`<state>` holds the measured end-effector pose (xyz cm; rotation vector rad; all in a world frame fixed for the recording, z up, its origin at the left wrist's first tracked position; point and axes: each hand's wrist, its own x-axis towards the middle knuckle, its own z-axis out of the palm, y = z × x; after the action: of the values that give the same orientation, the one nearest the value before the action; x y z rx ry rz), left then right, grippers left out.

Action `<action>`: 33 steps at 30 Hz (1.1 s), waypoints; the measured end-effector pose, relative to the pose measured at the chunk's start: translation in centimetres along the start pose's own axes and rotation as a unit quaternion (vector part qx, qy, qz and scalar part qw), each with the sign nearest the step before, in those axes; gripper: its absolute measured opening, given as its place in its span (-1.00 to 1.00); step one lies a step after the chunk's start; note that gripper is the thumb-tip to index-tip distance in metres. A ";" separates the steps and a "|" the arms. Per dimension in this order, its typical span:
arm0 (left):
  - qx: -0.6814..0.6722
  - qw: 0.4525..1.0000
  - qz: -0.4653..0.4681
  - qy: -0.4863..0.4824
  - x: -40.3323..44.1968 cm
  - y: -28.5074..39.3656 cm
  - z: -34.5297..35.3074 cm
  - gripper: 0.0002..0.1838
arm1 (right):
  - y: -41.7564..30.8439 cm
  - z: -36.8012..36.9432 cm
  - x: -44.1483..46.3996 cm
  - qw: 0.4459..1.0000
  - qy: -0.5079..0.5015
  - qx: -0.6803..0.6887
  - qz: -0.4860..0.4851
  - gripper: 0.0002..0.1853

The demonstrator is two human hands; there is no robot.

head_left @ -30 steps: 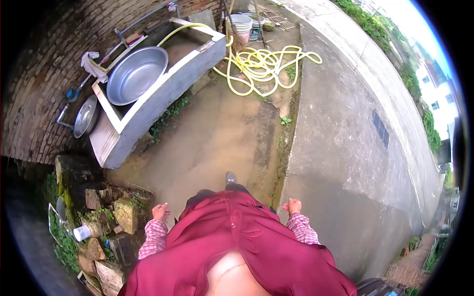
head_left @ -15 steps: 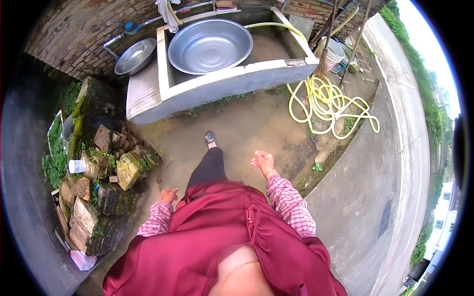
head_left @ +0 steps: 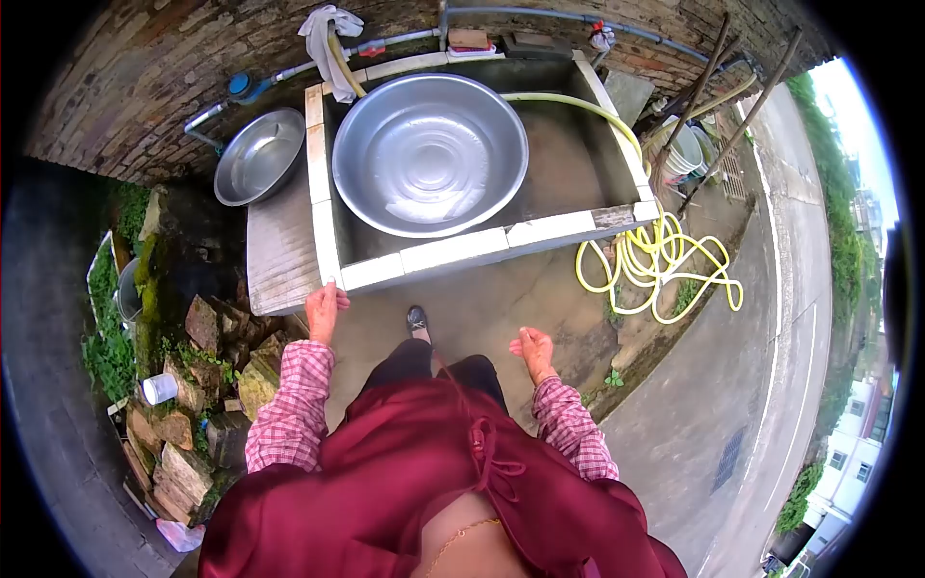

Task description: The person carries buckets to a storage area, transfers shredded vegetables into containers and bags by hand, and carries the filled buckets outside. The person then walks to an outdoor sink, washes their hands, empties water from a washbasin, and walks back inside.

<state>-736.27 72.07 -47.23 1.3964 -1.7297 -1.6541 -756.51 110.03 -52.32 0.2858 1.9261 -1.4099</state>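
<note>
My left hand (head_left: 326,310) reaches the near left corner of the tiled sink (head_left: 438,256), its fingers stretched out and holding nothing; whether the fingertips touch the edge I cannot tell. Off to the right, my right hand (head_left: 534,353) hangs over the concrete ground with its fingers loosely curled in, and nothing shows in them. A large grey metal basin (head_left: 434,154) sits in the left part of the sink, a little liquid or shine at its bottom. Beside the sink, on the left slab, leans a smaller metal basin (head_left: 258,157).
A yellow hose (head_left: 665,260) lies coiled on the ground at right, near buckets (head_left: 684,152) and leaning poles (head_left: 747,120). Broken stones (head_left: 183,472) and a white plastic cup (head_left: 160,389) are at left. A cloth (head_left: 330,37) hangs on the wall pipe.
I have stepped closer to the sink, which now appears lower and larger. My left hand has moved up and forward to its corner; my right hand stays low, fingers still curled.
</note>
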 end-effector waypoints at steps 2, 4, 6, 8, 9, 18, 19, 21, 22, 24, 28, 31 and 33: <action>-0.035 0.999 -0.003 -0.027 2.9 2.5 4.0 -0.52 | -2.5 1.4 1.2 0.999 -0.033 0.020 0.008 -0.70; -0.051 0.997 0.019 -0.060 4.8 4.9 8.5 -0.55 | -7.2 2.9 2.2 0.997 -0.064 0.026 -0.020 -0.69; -0.041 0.995 0.030 -0.083 6.0 6.7 13.0 -0.59 | -12.0 4.2 4.2 0.993 -0.098 0.029 -0.050 -0.69; -0.031 0.993 0.021 -0.110 6.2 8.0 16.6 -0.66 | -16.0 5.2 6.9 0.988 -0.132 0.029 -0.076 -0.68; -0.042 0.991 0.012 -0.130 6.1 8.3 18.2 -0.69 | -17.9 5.8 8.4 0.985 -0.143 0.019 -0.094 -0.68; -0.130 0.982 -0.135 -0.025 8.5 8.8 21.3 -0.66 | -25.1 10.6 21.6 0.958 -0.238 -0.106 -0.121 -0.69; -0.148 0.977 -0.156 -0.007 8.9 9.2 21.2 -0.65 | -24.8 11.5 22.8 0.954 -0.249 -0.116 -0.120 -0.69; -0.180 0.964 -0.196 0.028 10.1 9.2 21.1 -0.63 | -24.1 13.5 25.0 0.946 -0.264 -0.149 -0.113 -0.70; -0.196 0.961 -0.194 0.035 10.5 9.0 21.0 -0.63 | -23.3 14.3 25.9 0.943 -0.266 -0.172 -0.104 -0.70; -0.199 0.958 -0.205 0.040 11.7 7.9 21.3 -0.60 | -21.6 15.8 27.7 0.935 -0.268 -0.218 -0.083 -0.73; -0.181 0.943 -0.272 0.057 14.8 3.4 22.9 -0.63 | -18.2 17.9 31.1 0.882 -0.272 -0.361 -0.130 -0.77; -0.181 0.923 -0.334 0.064 16.7 0.9 23.7 -0.66 | -18.3 18.5 35.4 0.833 -0.235 -0.432 -0.254 -0.76; -0.211 0.905 -0.360 0.079 17.6 0.4 23.6 -0.66 | -19.3 18.8 40.7 0.850 -0.207 -0.426 -0.233 -0.75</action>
<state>-763.24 70.20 -58.86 1.9893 -0.7024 -2.0235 -788.57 76.57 -67.58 -0.8837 2.0912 -0.6461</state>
